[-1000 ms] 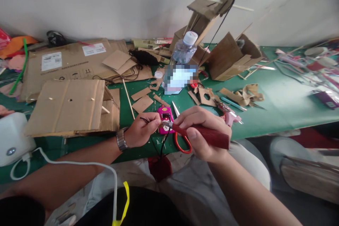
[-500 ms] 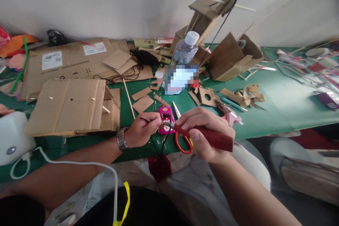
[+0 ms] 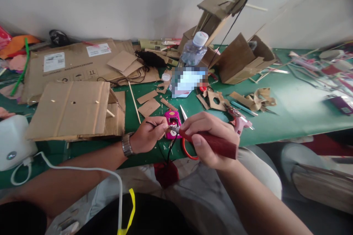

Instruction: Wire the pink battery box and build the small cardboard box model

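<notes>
My left hand (image 3: 150, 134) is closed in a pinch, with a thin black cord (image 3: 150, 123) coming out above the fingers. My right hand (image 3: 211, 137) wraps round a tool with a dark red handle (image 3: 217, 144) and a metal neck. The tool's narrow end reaches my left fingertips, where its tip is hidden. Just behind that spot lies a pink tape measure (image 3: 170, 114) with a black strap. Scissors (image 3: 188, 150) with orange handles lie partly under my right hand.
At left stands a cardboard box model (image 3: 74, 106) beside a white device (image 3: 16, 143) with a cable. A water bottle (image 3: 193, 50), cardboard scraps (image 3: 149, 108), a pink glue gun (image 3: 240, 123) and an open cardboard box (image 3: 242, 60) are on the green table (image 3: 289, 117).
My right hand and the red-handled tool have shifted slightly left, toward my left fingertips. My left hand has stayed almost still.
</notes>
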Available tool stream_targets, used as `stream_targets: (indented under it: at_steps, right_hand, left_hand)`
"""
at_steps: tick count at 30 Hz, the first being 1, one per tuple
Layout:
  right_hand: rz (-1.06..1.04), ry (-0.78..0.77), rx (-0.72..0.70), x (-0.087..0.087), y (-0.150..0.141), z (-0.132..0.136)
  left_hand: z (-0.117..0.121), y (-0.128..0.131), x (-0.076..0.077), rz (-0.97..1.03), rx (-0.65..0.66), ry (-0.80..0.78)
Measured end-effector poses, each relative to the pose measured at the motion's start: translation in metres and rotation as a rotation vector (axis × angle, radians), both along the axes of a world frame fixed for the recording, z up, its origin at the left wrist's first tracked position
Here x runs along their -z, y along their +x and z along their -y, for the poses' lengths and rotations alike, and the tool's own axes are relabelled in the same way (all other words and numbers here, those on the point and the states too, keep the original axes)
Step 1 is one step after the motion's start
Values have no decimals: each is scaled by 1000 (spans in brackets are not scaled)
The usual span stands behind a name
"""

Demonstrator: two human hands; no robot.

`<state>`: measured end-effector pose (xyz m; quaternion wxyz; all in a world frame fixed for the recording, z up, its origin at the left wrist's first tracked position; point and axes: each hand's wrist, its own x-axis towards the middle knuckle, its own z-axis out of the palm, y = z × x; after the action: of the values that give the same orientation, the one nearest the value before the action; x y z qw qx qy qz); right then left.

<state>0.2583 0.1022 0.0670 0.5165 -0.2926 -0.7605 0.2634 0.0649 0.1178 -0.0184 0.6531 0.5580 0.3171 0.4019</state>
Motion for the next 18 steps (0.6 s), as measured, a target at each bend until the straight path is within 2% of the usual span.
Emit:
stream_targets:
  at_steps: [6,10,15,18]
  right_hand:
    - [15,2,-11,2,-1,0]
    - [25,28,-17,5,0,2]
    - [49,38,-43,6,0,1]
    - [56,38,-41,4,0,1]
  left_hand:
    - [0,0,-3,-9,-6,15]
    - [0,0,0,3,-3,29]
    - [-2,-1,5,-23,-36,93]
    - [-2,-2,3,-58,-71,172]
